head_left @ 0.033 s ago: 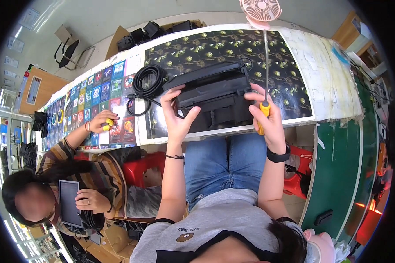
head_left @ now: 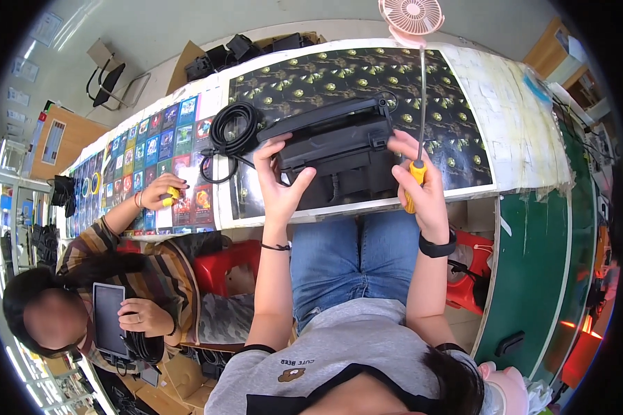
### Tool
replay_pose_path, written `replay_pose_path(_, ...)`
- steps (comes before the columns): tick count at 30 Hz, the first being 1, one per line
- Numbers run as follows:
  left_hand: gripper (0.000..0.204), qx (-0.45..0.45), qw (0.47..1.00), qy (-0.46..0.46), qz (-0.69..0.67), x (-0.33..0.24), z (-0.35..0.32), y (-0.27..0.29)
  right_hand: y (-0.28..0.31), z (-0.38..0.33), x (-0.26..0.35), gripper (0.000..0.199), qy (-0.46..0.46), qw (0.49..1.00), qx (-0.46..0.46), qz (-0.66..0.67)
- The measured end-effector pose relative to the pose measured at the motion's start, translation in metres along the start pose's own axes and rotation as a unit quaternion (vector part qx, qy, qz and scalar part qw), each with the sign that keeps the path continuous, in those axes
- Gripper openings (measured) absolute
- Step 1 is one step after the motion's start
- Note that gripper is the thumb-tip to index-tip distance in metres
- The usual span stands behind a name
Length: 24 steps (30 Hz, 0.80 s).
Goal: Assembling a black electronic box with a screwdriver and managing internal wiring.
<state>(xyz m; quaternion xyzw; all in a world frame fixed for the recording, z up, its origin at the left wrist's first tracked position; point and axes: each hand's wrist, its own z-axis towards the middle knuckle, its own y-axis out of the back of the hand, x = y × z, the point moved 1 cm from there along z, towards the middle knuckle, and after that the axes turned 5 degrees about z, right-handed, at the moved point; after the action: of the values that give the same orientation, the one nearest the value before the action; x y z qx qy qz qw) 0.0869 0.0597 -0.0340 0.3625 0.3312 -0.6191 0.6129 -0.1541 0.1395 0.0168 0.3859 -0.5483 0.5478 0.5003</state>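
Note:
A black plastic device [head_left: 339, 144] with a hinged-looking flap and a short ribbed cable stub stands near the table's front edge. Around its left end my left hand [head_left: 281, 185] is closed, thumb on the near side and fingers behind. My right hand [head_left: 426, 187] grips a screwdriver [head_left: 417, 170] by its yellow handle, with the long thin shaft pointing away from me. The fingertips of that hand are close beside the device's right end; whether they touch it I cannot tell. A coiled black cable [head_left: 234, 131] lies to the left of the device.
A pink fan [head_left: 412, 15] stands at the far edge, beyond the screwdriver's tip. On my left a co-worker's hand [head_left: 165, 191] with something yellow rests on the card-patterned table cover [head_left: 149, 149]; the other holds a grey-screened device [head_left: 109, 319]. Behind the table is a box of black parts [head_left: 242, 48].
My right hand's fingers have shifted slightly at the device's right end, and the screwdriver's shaft has tilted a little to the right. My left hand keeps its place.

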Motion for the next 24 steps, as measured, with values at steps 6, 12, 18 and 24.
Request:
replay_pose_path(6, 0.066, 0.005, 1.000, -0.004, 0.010, 0.002, -0.001, 0.001, -0.008, 0.000, 0.001, 0.027, 0.052, 0.990, -0.039, -0.122)
replay_pose_path(12, 0.064, -0.002, 1.000, 0.017, -0.013, 0.001, 0.002, -0.003, -0.006, 0.009, 0.007, 0.019, 0.074, 0.988, -0.089, -0.102)
replay_pose_path(18, 0.063, 0.016, 0.999, 0.029, -0.025, 0.001, 0.006, -0.020, -0.029, 0.057, 0.044, 0.016, 0.209, 0.921, -0.200, -0.262)
replay_pose_path(24, 0.059, 0.021, 0.995, 0.079, -0.056, -0.003, 0.018, -0.024, -0.040, 0.080, 0.035, 0.018, 0.299, 0.748, -0.225, -0.548)
